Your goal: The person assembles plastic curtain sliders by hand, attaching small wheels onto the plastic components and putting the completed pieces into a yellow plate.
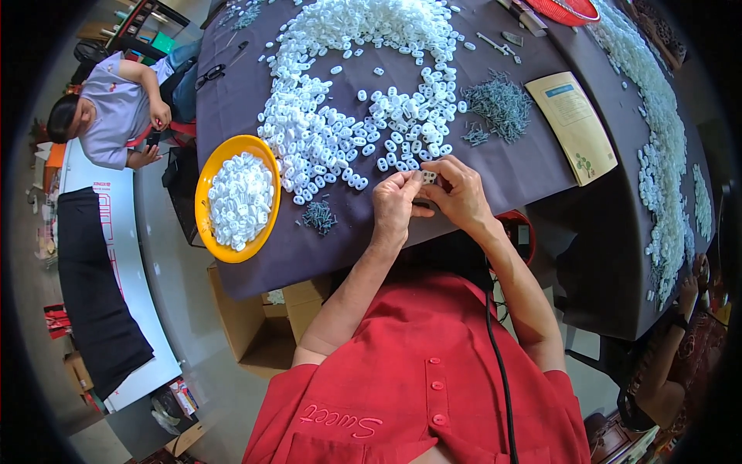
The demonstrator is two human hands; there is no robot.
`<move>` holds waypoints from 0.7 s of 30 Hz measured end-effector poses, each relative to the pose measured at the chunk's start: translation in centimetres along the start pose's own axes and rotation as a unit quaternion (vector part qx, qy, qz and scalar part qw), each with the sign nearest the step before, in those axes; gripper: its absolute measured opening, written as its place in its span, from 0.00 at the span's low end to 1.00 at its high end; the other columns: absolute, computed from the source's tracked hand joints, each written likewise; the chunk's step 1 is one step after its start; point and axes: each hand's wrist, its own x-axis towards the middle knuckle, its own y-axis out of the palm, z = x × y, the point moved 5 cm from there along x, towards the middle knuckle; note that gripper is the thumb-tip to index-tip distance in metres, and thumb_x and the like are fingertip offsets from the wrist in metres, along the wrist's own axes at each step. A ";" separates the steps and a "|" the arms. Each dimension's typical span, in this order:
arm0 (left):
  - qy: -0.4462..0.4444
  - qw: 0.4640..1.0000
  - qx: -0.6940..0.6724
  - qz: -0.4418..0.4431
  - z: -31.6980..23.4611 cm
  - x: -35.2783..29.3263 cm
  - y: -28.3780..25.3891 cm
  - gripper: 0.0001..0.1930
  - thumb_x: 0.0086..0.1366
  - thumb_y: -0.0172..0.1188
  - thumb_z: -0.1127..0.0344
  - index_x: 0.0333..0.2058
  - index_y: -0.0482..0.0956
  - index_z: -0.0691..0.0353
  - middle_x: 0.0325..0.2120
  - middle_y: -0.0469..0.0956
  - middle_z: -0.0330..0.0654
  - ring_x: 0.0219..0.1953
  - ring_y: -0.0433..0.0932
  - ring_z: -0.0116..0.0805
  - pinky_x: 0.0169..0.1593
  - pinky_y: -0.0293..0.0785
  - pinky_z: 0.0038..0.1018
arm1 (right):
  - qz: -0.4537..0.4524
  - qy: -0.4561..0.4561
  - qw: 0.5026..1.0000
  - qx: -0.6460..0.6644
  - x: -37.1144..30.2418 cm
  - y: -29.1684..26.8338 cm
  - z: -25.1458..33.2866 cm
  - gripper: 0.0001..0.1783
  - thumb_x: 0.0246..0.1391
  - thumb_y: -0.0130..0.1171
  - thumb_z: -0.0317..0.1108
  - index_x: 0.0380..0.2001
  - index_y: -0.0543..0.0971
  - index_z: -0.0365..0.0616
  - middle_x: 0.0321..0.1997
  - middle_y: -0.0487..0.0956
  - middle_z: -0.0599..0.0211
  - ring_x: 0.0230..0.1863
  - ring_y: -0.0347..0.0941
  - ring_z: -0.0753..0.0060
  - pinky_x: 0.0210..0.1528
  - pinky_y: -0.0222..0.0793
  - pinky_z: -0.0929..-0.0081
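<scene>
Near the front edge of the table, my left hand (394, 205) and my right hand (460, 195) meet fingertip to fingertip. Pinched between them is a small white oval plastic piece (429, 178) with dark holes; the fingers cover part of it. Just beyond my hands spreads a big heap of similar white pieces (309, 127). A small pile of grey-blue screw-like pins (318, 218) lies left of my left hand, and a larger pin pile (498, 104) lies beyond my right hand.
A yellow oval bowl (202, 205) full of white pieces stands at the left table edge. To the right lie a tan paper booklet (572, 127) and a long band of white pieces (657, 170). A red basket (568, 9) sits far back. Another person (116, 108) sits at left.
</scene>
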 end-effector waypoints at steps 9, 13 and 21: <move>0.050 0.995 0.089 0.004 -0.1 0.4 -0.2 0.07 0.61 0.52 0.69 0.31 0.76 0.67 0.23 0.77 0.39 0.21 0.76 0.24 0.15 0.72 0.18 | 0.021 0.007 1.000 0.008 0.0 0.1 0.0 0.17 0.38 0.62 0.24 0.36 0.77 0.40 0.27 0.72 0.67 0.21 0.67 0.77 0.23 0.63 0.80; 0.060 0.995 0.086 0.003 -0.3 0.3 0.0 0.07 0.61 0.52 0.70 0.30 0.75 0.68 0.23 0.77 0.40 0.21 0.77 0.26 0.16 0.73 0.18 | 0.026 0.015 1.000 -0.004 -0.2 0.2 -0.3 0.16 0.38 0.62 0.23 0.36 0.77 0.39 0.29 0.74 0.66 0.22 0.70 0.76 0.24 0.64 0.80; 0.054 0.996 0.069 0.009 -0.4 0.3 -0.1 0.07 0.60 0.52 0.71 0.30 0.75 0.69 0.22 0.76 0.41 0.21 0.77 0.28 0.17 0.75 0.20 | 0.018 -0.016 1.000 0.001 -0.1 0.2 -0.3 0.14 0.39 0.60 0.23 0.34 0.77 0.38 0.27 0.75 0.64 0.25 0.73 0.70 0.26 0.67 0.77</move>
